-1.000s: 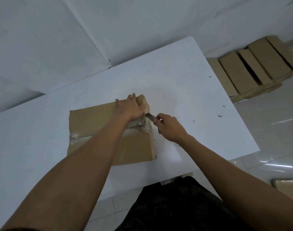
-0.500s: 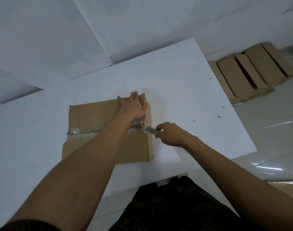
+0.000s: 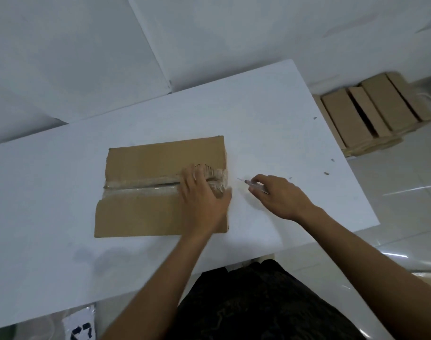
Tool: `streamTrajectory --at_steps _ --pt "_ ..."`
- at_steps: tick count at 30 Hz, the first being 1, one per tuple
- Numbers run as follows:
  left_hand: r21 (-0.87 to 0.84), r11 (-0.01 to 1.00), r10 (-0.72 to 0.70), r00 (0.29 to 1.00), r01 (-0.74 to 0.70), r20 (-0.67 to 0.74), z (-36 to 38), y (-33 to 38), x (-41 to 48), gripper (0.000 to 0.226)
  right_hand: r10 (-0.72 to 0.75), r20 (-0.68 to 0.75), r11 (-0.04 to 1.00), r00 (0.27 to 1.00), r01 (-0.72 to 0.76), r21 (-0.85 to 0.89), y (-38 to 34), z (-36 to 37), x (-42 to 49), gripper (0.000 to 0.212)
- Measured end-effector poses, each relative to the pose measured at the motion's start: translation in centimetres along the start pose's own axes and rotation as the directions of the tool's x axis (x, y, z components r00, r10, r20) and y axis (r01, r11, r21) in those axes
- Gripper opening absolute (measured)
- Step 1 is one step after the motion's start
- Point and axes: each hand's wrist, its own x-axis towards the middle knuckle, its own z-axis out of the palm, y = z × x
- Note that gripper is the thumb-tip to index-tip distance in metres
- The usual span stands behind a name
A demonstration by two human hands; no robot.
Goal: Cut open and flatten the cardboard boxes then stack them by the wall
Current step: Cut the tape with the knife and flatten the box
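Head view: flat brown corrugated box mid-bench, glossy tape on the centre seam, crumpled at the right end. Left grip presses there, fingers straight. Right grip pinches a thin blade just right of the box edge, not touching. Bare white bench far and right. Cardboard stack on the floor, far right by the wall.
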Motion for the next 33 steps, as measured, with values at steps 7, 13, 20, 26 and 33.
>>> streamTrajectory --at_steps 7,13,20,26,33 --pt "-0.224 0.974 -0.017 0.990 -0.015 -0.138 3.0 -2.0 -3.8 0.064 -0.247 0.063 0.914 0.967 0.254 -0.315 -0.2 -0.6 0.2 0.036" --pt "-0.407 0.913 -0.079 0.982 0.003 -0.171 2.9 -2.3 -4.0 0.043 -0.348 0.119 0.840 0.930 0.365 -0.401 -1.4 -0.8 1.4 0.037" --pt "-0.377 0.926 -0.082 0.982 0.011 -0.172 2.7 -2.0 -4.3 0.026 -0.407 0.067 0.777 0.911 0.384 -0.499 -2.9 -0.8 2.7 0.038" --pt "-0.317 0.948 -0.028 0.987 -0.025 -0.160 2.8 -2.4 -4.6 0.020 -0.406 -0.006 0.733 0.914 0.322 -0.599 -3.2 -1.5 4.4 0.040" --pt "-0.238 0.971 -0.009 0.996 -0.013 -0.092 3.4 -2.5 -3.2 0.019 -0.295 -0.118 0.836 0.948 0.196 -0.512 -2.1 -1.3 4.9 0.040"
